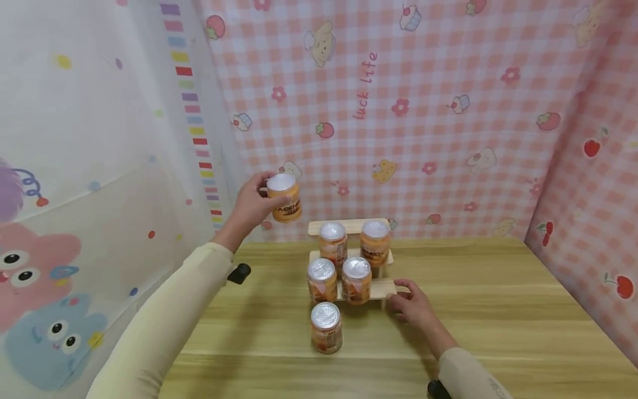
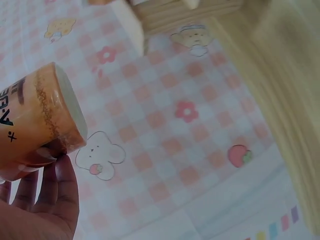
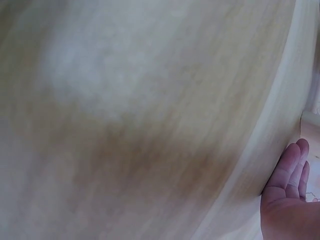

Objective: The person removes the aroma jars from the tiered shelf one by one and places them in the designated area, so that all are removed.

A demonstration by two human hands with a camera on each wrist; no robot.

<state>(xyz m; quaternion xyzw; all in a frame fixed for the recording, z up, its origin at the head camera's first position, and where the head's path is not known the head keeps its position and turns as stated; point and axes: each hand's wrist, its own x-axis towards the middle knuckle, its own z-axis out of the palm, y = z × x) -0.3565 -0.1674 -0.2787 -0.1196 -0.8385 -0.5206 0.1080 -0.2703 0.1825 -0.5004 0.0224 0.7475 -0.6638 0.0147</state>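
Observation:
My left hand (image 1: 254,202) grips an orange can (image 1: 286,205) with dark lettering and a pale top, raised to the left of a small wooden tiered rack (image 1: 381,288). In the left wrist view the can (image 2: 35,122) lies tilted, with fingers (image 2: 62,192) along its side. Two silver-topped orange cans stand on the lowest step, the left one (image 1: 322,280) beside the right one (image 1: 356,280). Behind them are two more, a left can (image 1: 333,244) and a right can (image 1: 375,244). My right hand (image 1: 416,310) rests its fingers at the lowest step's right end, fingers (image 3: 287,167) fairly straight.
Another silver-topped can (image 1: 326,328) stands on the wood-grain table (image 1: 498,310) in front of the rack. A pink checked cloth (image 1: 438,138) hangs behind the table and along its right side. A white patterned sheet (image 1: 114,138) hangs at the left.

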